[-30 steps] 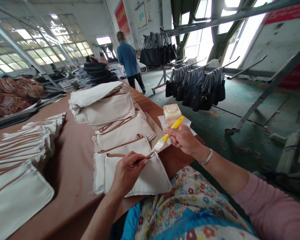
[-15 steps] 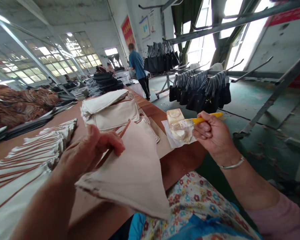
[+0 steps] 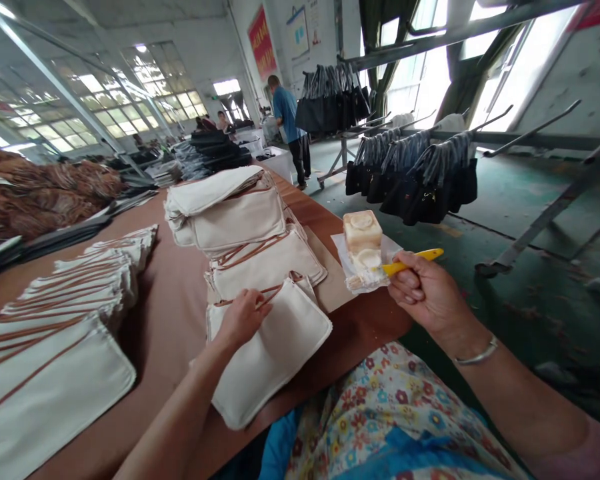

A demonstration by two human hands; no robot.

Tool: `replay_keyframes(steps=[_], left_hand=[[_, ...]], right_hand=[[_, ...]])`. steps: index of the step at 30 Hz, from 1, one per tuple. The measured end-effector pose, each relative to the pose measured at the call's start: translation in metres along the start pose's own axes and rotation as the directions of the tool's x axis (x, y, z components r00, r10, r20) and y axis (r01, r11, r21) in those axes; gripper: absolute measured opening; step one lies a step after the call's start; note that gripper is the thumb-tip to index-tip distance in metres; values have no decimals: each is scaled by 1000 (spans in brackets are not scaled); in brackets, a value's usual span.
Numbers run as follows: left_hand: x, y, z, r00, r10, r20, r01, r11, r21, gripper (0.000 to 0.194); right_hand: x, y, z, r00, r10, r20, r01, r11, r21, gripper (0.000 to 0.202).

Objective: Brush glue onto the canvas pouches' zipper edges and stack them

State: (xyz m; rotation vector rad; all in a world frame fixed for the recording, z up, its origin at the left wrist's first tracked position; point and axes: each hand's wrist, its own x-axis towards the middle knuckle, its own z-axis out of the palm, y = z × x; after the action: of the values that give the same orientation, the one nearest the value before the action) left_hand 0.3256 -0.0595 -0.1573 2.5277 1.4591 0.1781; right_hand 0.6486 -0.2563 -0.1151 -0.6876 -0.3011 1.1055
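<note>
Nearest you: one floral apron (image 3: 360, 417) over your lap, one pale bracelet (image 3: 480, 353) around your right wrist. Two hands in view, both occupied. Your left hand (image 3: 243, 317) pinched one brown strip (image 3: 274, 289) by the upper edge of the front cream pouch (image 3: 275, 353); that pouch lay askew at the near end of the middle pile, a rounded corner toward you. Your right hand (image 3: 425, 287) was wrapped around one yellow-handled brush (image 3: 413, 261), handle pointing right, whitened bristles at the near edge of one paper sheet (image 3: 393, 247). On the sheet sat one pale block-shaped tub (image 3: 363, 228), one white lump (image 3: 369, 257) just before it. All on one brown table (image 3: 165, 320).

At left, apart from the pile: one fanned row (image 3: 80, 373) of cream pouches, overlapped too closely to count. Up the middle, one folded pile (image 3: 240, 223), layers uncountable.

Farther: one tangled brown heap (image 3: 45, 193), one black stack (image 3: 220, 150). To the right, black bags (image 3: 420, 190) hung in several bunches on metal racking. Past the table stood one person in blue (image 3: 286, 110); beyond, one red banner (image 3: 263, 45).
</note>
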Motion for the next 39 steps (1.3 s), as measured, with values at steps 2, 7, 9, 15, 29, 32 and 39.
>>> replay_keyframes(steps=[2, 7, 9, 15, 29, 32, 39], left_hand=[[12, 10, 11, 998, -59, -22, 59, 998, 9, 30], [36, 20, 25, 987, -146, 64, 149, 989, -28, 41], [38, 20, 28, 982, -151, 110, 157, 986, -52, 37], [23, 32, 33, 983, -98, 158, 123, 979, -161, 26], [-37, 73, 2, 986, 104, 129, -14, 827, -562, 32], [-46, 78, -2, 989, 117, 90, -48, 831, -555, 29], [-62, 85, 6, 984, 155, -92, -180, 845, -504, 18]], right_hand=[[1, 8, 4, 1000, 3, -3, -3, 1000, -28, 19], [10, 29, 14, 998, -56, -26, 52, 990, -128, 23], [18, 38, 19, 997, -81, -22, 76, 982, -170, 26], [36, 58, 33, 987, -157, 19, 156, 948, -277, 33], [29, 77, 31, 979, -154, 135, 202, 830, -520, 27], [29, 76, 31, 965, -230, 121, 258, 779, -571, 28], [11, 62, 26, 942, -226, 249, 334, 708, -622, 20]])
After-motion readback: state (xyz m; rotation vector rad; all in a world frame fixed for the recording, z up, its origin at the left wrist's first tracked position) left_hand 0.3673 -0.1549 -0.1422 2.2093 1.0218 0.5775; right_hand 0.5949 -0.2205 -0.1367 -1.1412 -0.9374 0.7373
